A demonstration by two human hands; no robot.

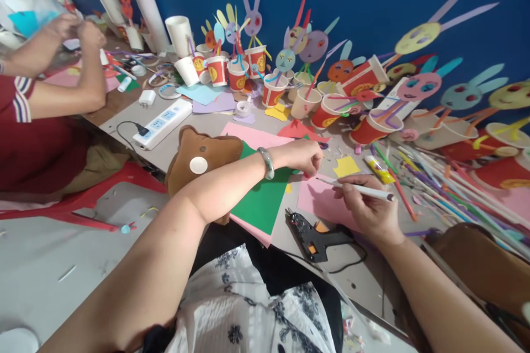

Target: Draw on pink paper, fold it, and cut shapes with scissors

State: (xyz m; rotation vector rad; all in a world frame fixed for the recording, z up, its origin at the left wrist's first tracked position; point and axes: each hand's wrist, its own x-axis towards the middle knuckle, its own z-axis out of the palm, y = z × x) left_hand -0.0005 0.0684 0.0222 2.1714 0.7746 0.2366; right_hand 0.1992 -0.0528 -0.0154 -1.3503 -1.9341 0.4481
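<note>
My right hand (370, 212) grips a white marker pen (375, 193), its thin dark tip pointing left toward my left hand. My left hand (306, 157) is closed with the fingers curled down; a small pinkish-red bit shows just below them, and whatever they pinch is hidden. Under the pen lies a pink paper sheet (317, 201). Beneath my left forearm are a green sheet (260, 198) and more pink paper, beside a brown plush cushion (194, 149). A black glue gun (310, 237) rests on the table between my arms.
Paper cups (275, 91) with paper rabbit heads line the blue wall. Coloured pipe cleaners (451, 193) spread at right, near a yellow tube (379, 169). A power strip (163, 124) lies at left. Another person's hands (77, 30) work at the far left, near a red stool (120, 193).
</note>
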